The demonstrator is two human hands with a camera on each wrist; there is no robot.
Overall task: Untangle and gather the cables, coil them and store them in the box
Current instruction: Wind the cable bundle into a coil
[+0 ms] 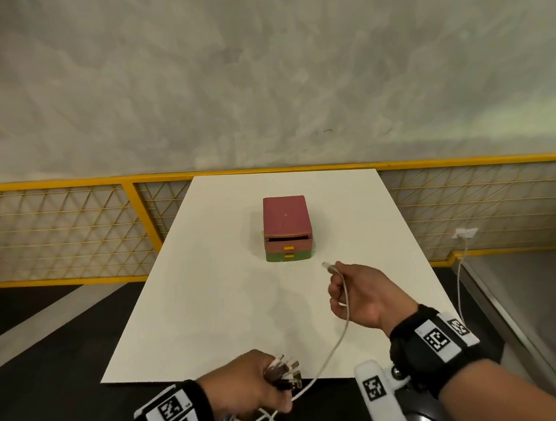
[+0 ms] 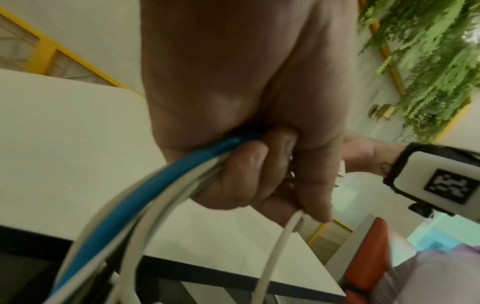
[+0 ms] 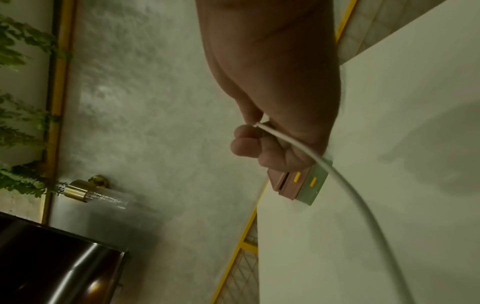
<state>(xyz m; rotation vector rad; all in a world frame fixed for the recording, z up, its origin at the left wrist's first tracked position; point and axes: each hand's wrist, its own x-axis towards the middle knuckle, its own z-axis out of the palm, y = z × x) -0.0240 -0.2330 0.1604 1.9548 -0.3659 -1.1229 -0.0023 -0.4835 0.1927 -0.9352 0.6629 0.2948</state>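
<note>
One white cable (image 1: 338, 339) runs lengthwise from left hand (image 1: 250, 383) to right hand (image 1: 364, 292).

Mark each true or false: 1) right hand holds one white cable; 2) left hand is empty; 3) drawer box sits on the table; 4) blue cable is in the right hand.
1) The right hand holds one white cable: true.
2) The left hand is empty: false, its grip is on a bundle of cables with their plugs.
3) The drawer box sits on the table: true.
4) The blue cable is in the right hand: false, the left holds it.
</note>
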